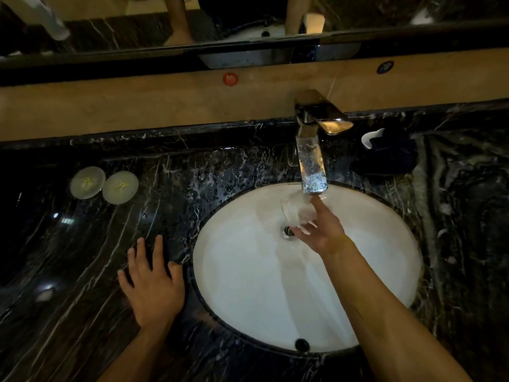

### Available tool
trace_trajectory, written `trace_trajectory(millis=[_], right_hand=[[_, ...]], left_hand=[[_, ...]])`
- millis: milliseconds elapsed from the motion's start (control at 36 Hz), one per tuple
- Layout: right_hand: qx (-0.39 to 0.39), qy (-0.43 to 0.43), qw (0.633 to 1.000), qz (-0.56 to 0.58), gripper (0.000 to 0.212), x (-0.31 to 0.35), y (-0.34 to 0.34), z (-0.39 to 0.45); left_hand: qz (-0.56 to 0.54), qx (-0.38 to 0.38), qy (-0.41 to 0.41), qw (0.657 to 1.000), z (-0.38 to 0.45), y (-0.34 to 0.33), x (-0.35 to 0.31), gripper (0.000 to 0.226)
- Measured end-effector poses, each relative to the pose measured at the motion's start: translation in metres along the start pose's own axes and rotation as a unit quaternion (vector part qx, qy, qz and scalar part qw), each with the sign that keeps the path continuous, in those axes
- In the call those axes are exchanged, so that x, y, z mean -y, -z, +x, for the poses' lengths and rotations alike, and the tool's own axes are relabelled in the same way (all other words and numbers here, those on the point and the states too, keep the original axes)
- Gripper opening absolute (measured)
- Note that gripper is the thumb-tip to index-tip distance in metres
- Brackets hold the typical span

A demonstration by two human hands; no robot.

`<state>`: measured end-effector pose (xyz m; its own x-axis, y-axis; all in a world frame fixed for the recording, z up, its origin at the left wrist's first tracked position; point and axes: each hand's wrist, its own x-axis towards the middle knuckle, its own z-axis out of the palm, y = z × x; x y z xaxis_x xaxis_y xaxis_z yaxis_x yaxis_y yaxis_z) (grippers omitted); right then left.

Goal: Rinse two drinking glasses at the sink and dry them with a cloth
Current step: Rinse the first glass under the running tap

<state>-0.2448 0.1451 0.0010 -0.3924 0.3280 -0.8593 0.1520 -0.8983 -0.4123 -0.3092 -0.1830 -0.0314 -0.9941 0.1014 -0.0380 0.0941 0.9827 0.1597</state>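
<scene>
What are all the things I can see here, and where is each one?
glass: one, clear, under the tap over the sink
tap: one, shiny silver, behind the sink
sink: one, white, set in the counter
counter: one, black marble, wet near the sink
coasters: two, pale round, far left of the counter
cloth: one, dark, right of the tap
left hand: flat on the counter
right hand: holds the glass

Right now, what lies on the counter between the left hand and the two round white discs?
Head view: only bare, wet black marble countertop lies between the left hand and the two round white discs. The hand rests flat, apart from them.
</scene>
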Motion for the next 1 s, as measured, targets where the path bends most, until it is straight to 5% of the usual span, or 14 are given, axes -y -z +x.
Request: trace_trajectory(millis=[139,306,472,556,667,778,889,1000], right_hand=[[-0.012,0.119,0.966,-0.229,0.077,-0.004,0.013,-0.001],[-0.006,0.265,0.862,-0.431,0.074,-0.007,0.028,-0.006],[0.008,0.260,0.771,-0.581,0.080,-0.001,0.039,-0.001],[0.051,0.246,0.782,-0.570,0.078,0.001,0.039,0.000],[0.030,0.296,0.843,-0.449,0.082,-0.005,0.035,0.000],[-0.035,0.337,0.800,-0.495,0.084,-0.003,0.032,-0.001],[0.024,0.285,0.759,-0.586,0.087,0.007,0.039,0.003],[0.023,0.297,0.841,-0.452,0.084,0.000,0.037,0.003]], left_hand=[[0.002,0.002,0.003,1.000,0.000,0.000,-0.001,0.064],[0.001,0.003,0.003,1.000,0.000,0.001,-0.001,0.064],[0.003,0.000,0.002,1.000,0.000,0.002,-0.001,0.063],[0.005,0.001,0.003,1.000,0.000,0.001,-0.001,0.063],[0.006,0.000,-0.001,1.000,0.000,0.001,0.000,0.064],[0.003,-0.001,-0.002,1.000,0.000,0.002,-0.001,0.064],[0.004,0.002,-0.001,1.000,0.001,0.001,0.000,0.064],[0.003,0.007,0.000,1.000,0.001,0.001,0.001,0.064]])
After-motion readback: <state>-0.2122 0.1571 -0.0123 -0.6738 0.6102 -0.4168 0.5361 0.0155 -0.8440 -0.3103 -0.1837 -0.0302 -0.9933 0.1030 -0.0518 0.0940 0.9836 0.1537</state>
